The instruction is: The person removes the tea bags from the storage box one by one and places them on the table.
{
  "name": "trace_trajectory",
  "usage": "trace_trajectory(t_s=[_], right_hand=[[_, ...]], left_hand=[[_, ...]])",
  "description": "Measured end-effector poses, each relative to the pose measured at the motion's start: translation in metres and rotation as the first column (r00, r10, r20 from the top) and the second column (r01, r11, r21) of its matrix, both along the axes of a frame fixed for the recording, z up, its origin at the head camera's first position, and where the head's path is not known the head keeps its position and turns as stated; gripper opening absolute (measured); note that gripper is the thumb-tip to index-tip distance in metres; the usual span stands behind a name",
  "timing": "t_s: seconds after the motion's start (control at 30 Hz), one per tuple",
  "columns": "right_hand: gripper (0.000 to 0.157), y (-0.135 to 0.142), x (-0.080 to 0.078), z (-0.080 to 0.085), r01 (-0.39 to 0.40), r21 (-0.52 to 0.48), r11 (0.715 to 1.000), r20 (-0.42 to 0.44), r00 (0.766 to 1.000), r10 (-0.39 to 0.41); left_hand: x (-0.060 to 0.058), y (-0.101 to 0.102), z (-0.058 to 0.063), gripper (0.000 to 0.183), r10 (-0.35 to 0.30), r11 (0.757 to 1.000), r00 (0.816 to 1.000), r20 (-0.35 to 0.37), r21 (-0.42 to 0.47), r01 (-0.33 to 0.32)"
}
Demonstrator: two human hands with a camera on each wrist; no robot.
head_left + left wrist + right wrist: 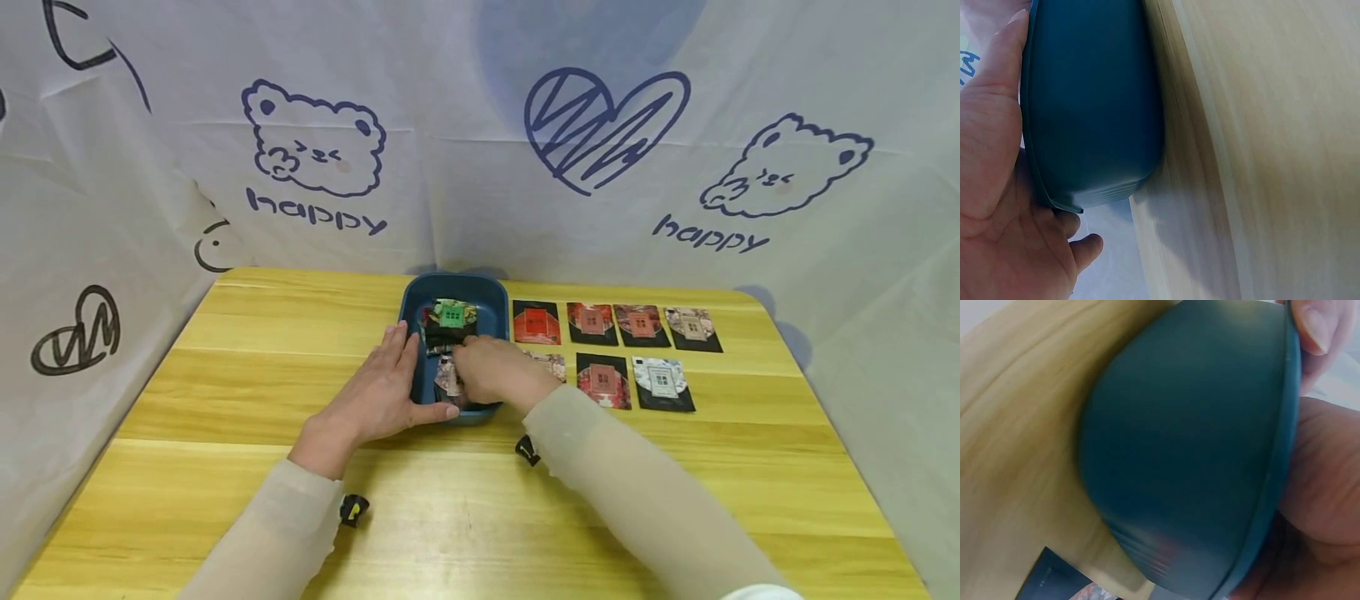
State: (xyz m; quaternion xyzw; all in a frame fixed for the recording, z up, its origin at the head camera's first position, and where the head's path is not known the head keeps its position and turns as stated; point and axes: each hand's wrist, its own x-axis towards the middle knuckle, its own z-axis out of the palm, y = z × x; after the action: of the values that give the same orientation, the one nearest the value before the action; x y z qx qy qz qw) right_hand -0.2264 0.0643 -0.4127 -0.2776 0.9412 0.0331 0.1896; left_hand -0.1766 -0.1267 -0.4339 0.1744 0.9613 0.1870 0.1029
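Note:
A dark blue plastic bin [491, 292] stands near the back of the table with several small square sachets inside. One green-and-black sachet [452, 317] lies on top at its far end, and a pale patterned sachet [447, 382] is at the near end. My left hand [378, 383] rests along the bin's left rim, fingers extended and thumb along the near edge. Over the right rim, my right hand [495, 371] reaches down into the bin beside the pale sachet. Its fingertips are largely hidden, so any grip is unclear. Both wrist views mostly show the bin's outer wall [1094, 106].
Right of the bin, several sachets lie in two rows, including a red one [536, 322], a beige one [693, 327] and a white one [663, 383]. One sachet [553, 363] is partly covered by my right wrist. A white cloth [450, 167] hangs behind the wooden table [247, 358].

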Motion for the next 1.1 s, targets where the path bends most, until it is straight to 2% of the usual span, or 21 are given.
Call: trace_trajectory(t_s=[0.3,0.67,0.87,1.1], right_hand=[[0.068,-0.005,-0.004,-0.01,0.0,0.056,0.998,0.006,1.0,0.0],[0.064,-0.006,-0.005,-0.011,-0.016,0.067,0.998,-0.008,1.0,0.016],[0.073,-0.005,-0.005,-0.012,-0.009,0.058,0.998,-0.014,1.0,0.01],[0.08,-0.003,-0.002,-0.012,-0.019,0.037,0.999,-0.061,0.998,0.021]], left_hand=[[0.001,0.001,0.001,0.131,0.0,1.0,1.0,0.0,0.006,0.0],[0.001,0.0,0.002,0.131,-0.002,1.0,1.0,0.006,0.004,0.002],[0.001,0.001,0.001,0.13,-0.006,1.0,1.0,0.003,-0.003,0.006],[0.001,0.001,0.001,0.13,-0.005,1.0,1.0,0.0,-0.002,0.005]])
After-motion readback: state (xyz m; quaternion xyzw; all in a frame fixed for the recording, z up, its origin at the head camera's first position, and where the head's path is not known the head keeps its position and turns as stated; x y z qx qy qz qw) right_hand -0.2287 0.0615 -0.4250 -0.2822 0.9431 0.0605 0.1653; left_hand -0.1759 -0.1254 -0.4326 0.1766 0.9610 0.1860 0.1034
